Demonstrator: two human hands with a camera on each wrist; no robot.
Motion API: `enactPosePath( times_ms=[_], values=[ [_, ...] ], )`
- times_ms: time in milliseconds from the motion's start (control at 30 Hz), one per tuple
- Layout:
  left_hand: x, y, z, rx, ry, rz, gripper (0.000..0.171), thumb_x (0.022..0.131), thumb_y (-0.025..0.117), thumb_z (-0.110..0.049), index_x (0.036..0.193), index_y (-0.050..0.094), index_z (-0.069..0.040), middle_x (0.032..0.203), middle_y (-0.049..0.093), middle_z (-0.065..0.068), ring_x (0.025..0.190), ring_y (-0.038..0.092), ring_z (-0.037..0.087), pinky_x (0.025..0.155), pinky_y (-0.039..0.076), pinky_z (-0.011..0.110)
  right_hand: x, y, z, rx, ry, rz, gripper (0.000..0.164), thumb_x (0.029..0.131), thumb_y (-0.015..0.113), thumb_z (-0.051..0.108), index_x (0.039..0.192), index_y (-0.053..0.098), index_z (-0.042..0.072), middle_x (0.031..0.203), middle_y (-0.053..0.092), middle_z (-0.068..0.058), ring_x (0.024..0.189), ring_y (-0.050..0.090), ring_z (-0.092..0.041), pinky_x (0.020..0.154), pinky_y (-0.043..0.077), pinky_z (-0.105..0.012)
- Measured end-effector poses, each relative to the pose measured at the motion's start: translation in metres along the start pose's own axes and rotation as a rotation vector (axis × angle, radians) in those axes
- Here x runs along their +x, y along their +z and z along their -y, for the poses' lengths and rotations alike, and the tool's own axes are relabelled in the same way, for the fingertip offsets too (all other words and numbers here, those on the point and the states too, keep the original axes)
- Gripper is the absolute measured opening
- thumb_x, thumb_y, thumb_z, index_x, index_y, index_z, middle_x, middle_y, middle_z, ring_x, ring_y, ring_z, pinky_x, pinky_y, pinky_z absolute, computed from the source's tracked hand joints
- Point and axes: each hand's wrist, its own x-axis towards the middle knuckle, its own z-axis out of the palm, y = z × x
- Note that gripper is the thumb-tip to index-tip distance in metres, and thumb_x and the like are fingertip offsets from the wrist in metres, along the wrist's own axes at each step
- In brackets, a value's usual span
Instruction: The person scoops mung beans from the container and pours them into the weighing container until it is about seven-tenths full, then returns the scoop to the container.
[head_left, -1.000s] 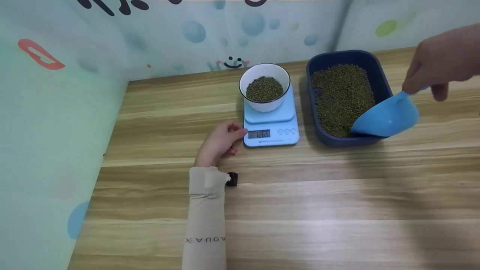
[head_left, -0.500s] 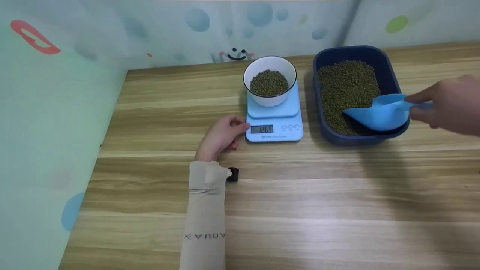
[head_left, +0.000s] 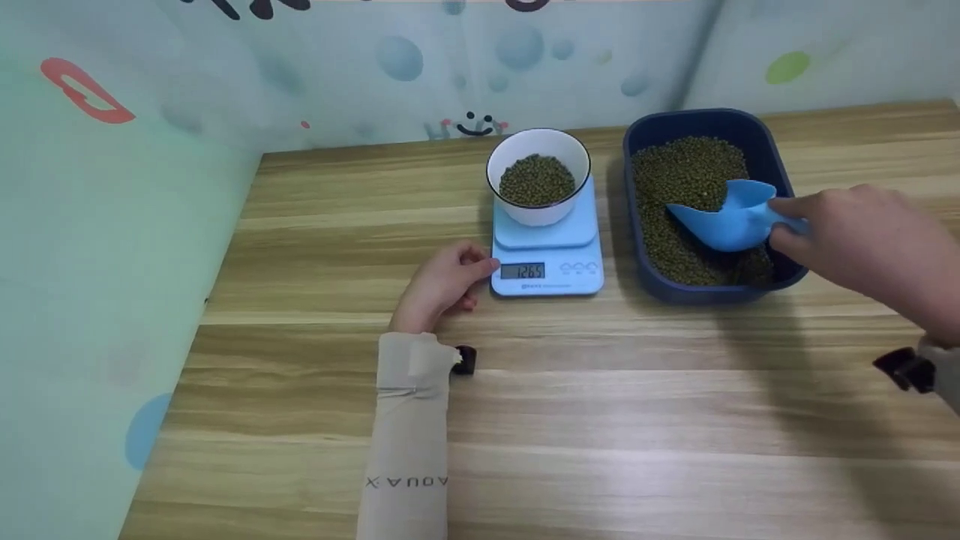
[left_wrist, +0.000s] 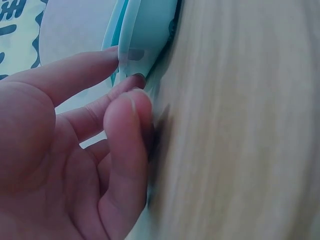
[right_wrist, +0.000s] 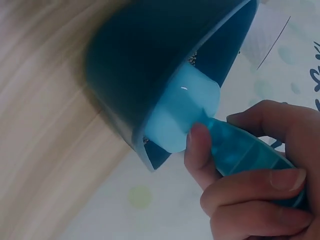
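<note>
My right hand (head_left: 855, 229) grips the handle of a blue scoop (head_left: 724, 227), fingers curled round it in the right wrist view. The scoop's bowl is down inside a dark blue tub (head_left: 675, 295) of small green beans (head_left: 694, 161), its lip among them. How full it is cannot be told. My left hand (head_left: 444, 281) touches the left edge of a light blue kitchen scale (head_left: 547, 283), thumb and a fingertip at the rim, other fingers loosely bent. On the scale stands a white bowl (head_left: 537, 216) holding some green beans. The display reads about 1265, decimal point unclear.
The scale and tub stand side by side on a wood-grain table (head_left: 600, 420), near a patterned curtain (head_left: 337, 82) behind. A pale green wall covering (head_left: 82, 247) borders the table's left side. Dark pieces show at both sleeve cuffs.
My right hand has brought the scoop from the tub's front right corner leftward and deeper into the beans, levelling it. The left hand stays at the scale; the reading looks the same.
</note>
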Motion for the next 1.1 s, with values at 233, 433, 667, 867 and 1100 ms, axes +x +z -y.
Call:
enactPosePath(
  times_ms=[233, 433, 667, 867, 1100],
  values=[
    [0.000, -0.001, 0.000, 0.010, 0.003, 0.006, 0.023, 0.089, 0.061, -0.031, 0.104, 0.057, -0.013, 0.094, 0.056, 0.006, 0.053, 0.048, 0.012, 0.049, 0.046, 0.022, 0.013, 0.012, 0.000, 0.025, 0.000, -0.070, 0.045, 0.093, 0.040, 0.026, 0.122, 0.054, -0.006, 0.044, 0.034, -0.002, 0.037, 0.026, -0.016, 0.036, 0.025, -0.029],
    [0.000, 0.000, 0.003, -0.008, -0.003, 0.005, 0.022, 0.089, 0.061, -0.029, 0.103, 0.057, -0.013, 0.092, 0.055, 0.006, 0.052, 0.048, 0.012, 0.047, 0.045, 0.022, 0.024, 0.019, -0.002, 0.107, 0.041, -0.086, 0.048, 0.095, 0.037, 0.033, 0.127, 0.053, 0.001, 0.044, 0.031, -0.001, 0.039, 0.024, -0.016, 0.036, 0.023, -0.030],
    [0.003, 0.000, 0.001, 0.006, 0.011, 0.002, 0.023, 0.088, 0.062, -0.030, 0.103, 0.058, -0.013, 0.091, 0.055, 0.005, 0.049, 0.048, 0.011, 0.046, 0.045, 0.021, 0.028, 0.025, -0.001, 0.258, 0.086, -0.122, 0.045, 0.094, 0.041, 0.033, 0.127, 0.053, 0.005, 0.048, 0.031, -0.001, 0.043, 0.029, -0.017, 0.038, 0.025, -0.030],
    [0.001, 0.000, -0.001, 0.012, 0.002, 0.008, 0.024, 0.089, 0.061, -0.031, 0.105, 0.057, -0.014, 0.094, 0.055, 0.006, 0.052, 0.049, 0.012, 0.048, 0.045, 0.022, 0.028, 0.034, 0.000, 0.398, 0.163, -0.133, 0.045, 0.093, 0.042, 0.033, 0.130, 0.052, 0.008, 0.050, 0.035, -0.003, 0.042, 0.030, -0.017, 0.038, 0.026, -0.030],
    [-0.001, -0.002, -0.001, 0.017, 0.000, 0.011, 0.024, 0.089, 0.061, -0.031, 0.106, 0.057, -0.014, 0.097, 0.056, 0.006, 0.053, 0.049, 0.012, 0.049, 0.046, 0.022, 0.028, 0.036, 0.009, 0.398, 0.179, -0.129, 0.047, 0.093, 0.043, 0.033, 0.132, 0.049, 0.007, 0.050, 0.035, -0.003, 0.042, 0.034, -0.019, 0.038, 0.027, -0.031]
  ],
)
